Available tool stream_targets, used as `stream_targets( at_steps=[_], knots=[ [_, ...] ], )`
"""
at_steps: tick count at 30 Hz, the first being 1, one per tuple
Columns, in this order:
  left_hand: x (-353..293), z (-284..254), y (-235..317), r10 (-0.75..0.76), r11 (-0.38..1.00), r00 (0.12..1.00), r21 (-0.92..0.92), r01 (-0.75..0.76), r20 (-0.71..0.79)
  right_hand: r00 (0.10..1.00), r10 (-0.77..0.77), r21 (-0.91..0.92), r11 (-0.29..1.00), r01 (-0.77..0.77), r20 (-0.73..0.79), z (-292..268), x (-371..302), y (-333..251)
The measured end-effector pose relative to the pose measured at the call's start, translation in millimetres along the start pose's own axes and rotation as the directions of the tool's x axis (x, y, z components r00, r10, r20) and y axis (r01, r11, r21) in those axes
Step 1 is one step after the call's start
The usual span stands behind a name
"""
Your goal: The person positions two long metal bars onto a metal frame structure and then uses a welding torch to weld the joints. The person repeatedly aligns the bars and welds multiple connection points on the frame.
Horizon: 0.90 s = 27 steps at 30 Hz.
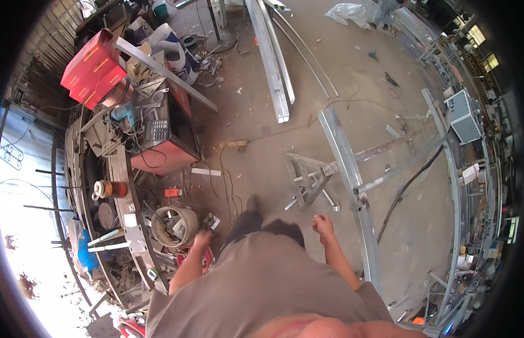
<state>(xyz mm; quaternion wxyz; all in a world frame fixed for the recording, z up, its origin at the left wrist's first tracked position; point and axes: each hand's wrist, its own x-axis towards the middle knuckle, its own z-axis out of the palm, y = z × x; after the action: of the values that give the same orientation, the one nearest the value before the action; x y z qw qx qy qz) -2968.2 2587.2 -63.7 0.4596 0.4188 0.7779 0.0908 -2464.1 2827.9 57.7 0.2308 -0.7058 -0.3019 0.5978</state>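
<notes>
With the right hand (323, 225)'s fingers clenched, seemingly on nothing, and the left hand (202, 240)'s too blurred to tell, a careless rightward swing might jolt the steel beam (345, 163) lying across the trestle (317, 188) near its left end.

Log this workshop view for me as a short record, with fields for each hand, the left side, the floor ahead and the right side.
Left hand: nearest the bucket of odds and ends; no held object visible
Left hand position: left hand, just right of the bucket
Right hand: right hand, apart from the long metal beam; no held object visible
Left side: red boxes, calculator on a red-sided cabinet
Floor ahead: long metal tubes
Right side: grey box
</notes>
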Motion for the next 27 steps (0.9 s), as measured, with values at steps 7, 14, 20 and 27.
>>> stream_targets(
  at_steps=[7,14,20,27],
  knots=[
    [306,-258,260,-0.110,0.795,0.982,-0.606,-0.006,-0.154,0.999,0.040,0.031,0.999,-0.041,0.036,122,152,-247],
    [519,-347,354,-0.221,0.898,0.965,-0.415,0.144,-0.143,0.992,-0.081,0.018,0.997,0.080,0.100,234,428,-511],
    [608,-447,397,-0.302,0.916,0.941,-0.228,0.331,0.152,0.986,-0.134,-0.081,0.987,0.142,0.098,304,573,-741],
    [904,-635,491,-0.449,0.762,0.865,-0.409,0.502,0.226,0.987,-0.127,-0.068,0.990,0.121,-0.096,391,781,-900]
  ],
)
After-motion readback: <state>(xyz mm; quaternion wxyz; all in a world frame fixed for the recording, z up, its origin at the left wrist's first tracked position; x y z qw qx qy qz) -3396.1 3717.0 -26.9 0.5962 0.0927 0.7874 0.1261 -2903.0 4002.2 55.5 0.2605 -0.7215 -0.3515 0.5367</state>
